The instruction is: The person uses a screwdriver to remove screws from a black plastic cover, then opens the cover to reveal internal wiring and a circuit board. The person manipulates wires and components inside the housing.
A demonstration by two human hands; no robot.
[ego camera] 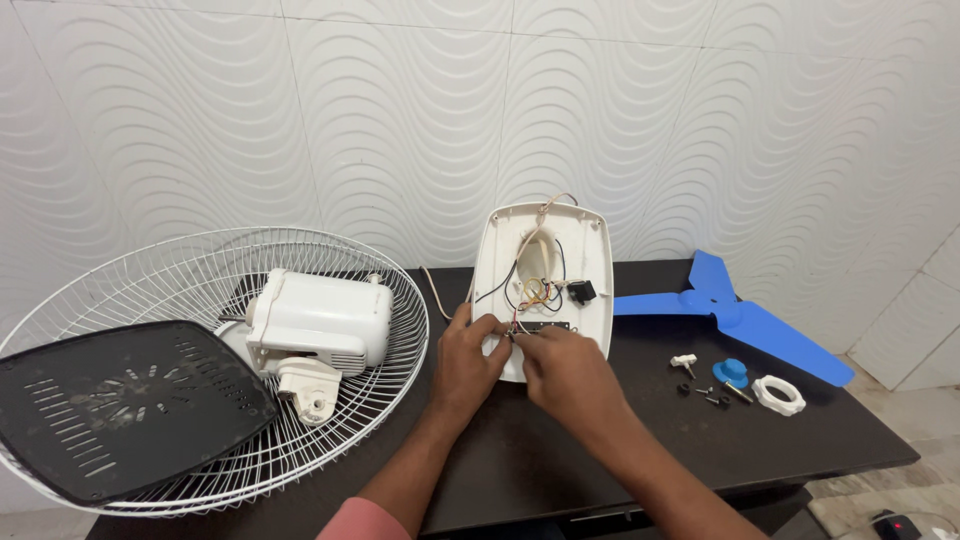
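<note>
A white plastic fan base shell [598, 270] stands tilted against the wall on the dark table [560, 470], open side towards me, with thin wires [535, 285] and a small black switch [582, 292] inside. My left hand [468, 360] grips its lower left edge. My right hand [565, 375] is at the lower middle, with fingertips pinching the wires by a dark strip. Both hands meet at the shell's bottom.
A white wire fan guard [400, 330] lies at left, holding a white motor housing [320, 320] and a black base plate [130, 405]. A blue fan blade [740, 315] lies at right, beside a blue cap [732, 372], a white ring nut [778, 395] and small screws [712, 398].
</note>
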